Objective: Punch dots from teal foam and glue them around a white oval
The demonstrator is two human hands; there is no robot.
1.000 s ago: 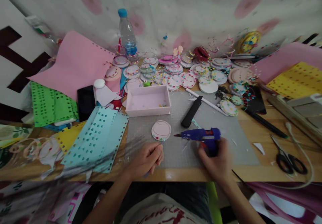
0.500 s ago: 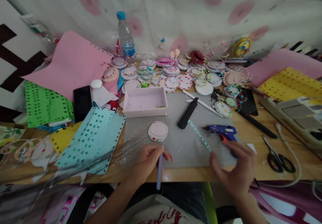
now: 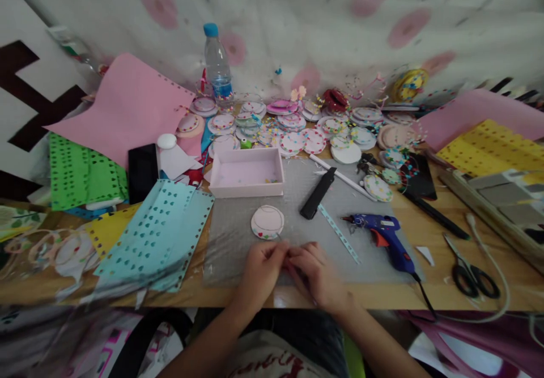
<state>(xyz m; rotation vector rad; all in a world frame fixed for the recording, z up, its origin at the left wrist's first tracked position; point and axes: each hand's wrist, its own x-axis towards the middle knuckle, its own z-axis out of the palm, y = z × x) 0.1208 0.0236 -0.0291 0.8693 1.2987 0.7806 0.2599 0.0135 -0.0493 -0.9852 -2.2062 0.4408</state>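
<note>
My left hand (image 3: 264, 267) and my right hand (image 3: 318, 276) meet at the near edge of the grey mat (image 3: 238, 264). Both are closed, fingertips pressed together. A slim lilac tool (image 3: 298, 277) runs between them, mostly covered by the fingers; its exact kind is unclear. Its thin tip seems to point toward a round white paper disc (image 3: 267, 221) lying just ahead. The disc carries a drawn curve and small red and green bits along its near rim. Right of the hands lie a light-blue punched strip (image 3: 339, 234) and a black utility knife (image 3: 318, 194).
A white open box (image 3: 246, 190) stands behind the disc. The blue glue gun (image 3: 385, 230) and scissors (image 3: 471, 273) lie to the right. Many decorated discs (image 3: 291, 141) and a water bottle (image 3: 218, 69) line the back. Blue punched sheets (image 3: 157, 230) lie left.
My right hand has left the glue gun area and joined my left hand in front of the disc. The lilac tool has swung and is now mostly hidden by the fingers.
</note>
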